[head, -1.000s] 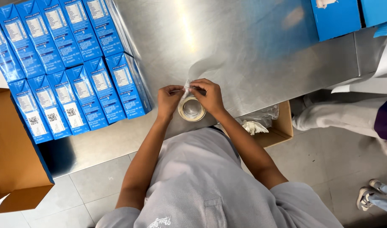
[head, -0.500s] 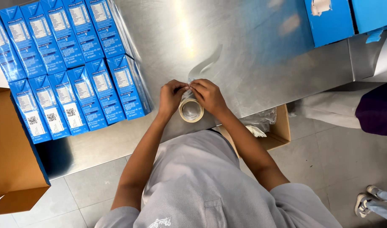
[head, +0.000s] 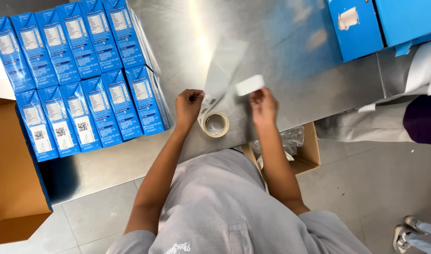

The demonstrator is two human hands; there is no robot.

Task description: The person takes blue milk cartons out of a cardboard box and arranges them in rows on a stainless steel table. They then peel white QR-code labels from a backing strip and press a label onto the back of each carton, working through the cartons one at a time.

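tape, a beige roll of clear packing tape (head: 216, 124), lies flat at the near edge of the steel worktop (head: 290, 56) in my head view. half a second ago both hands were bunched on the roll picking at it; now they are apart with a strip drawn out, so the end is free. my left hand (head: 188, 107) grips the tape just by the roll. my right hand (head: 264, 104) pinches the white strip end (head: 249, 85). blue cartons (head: 79, 75) stand well left.
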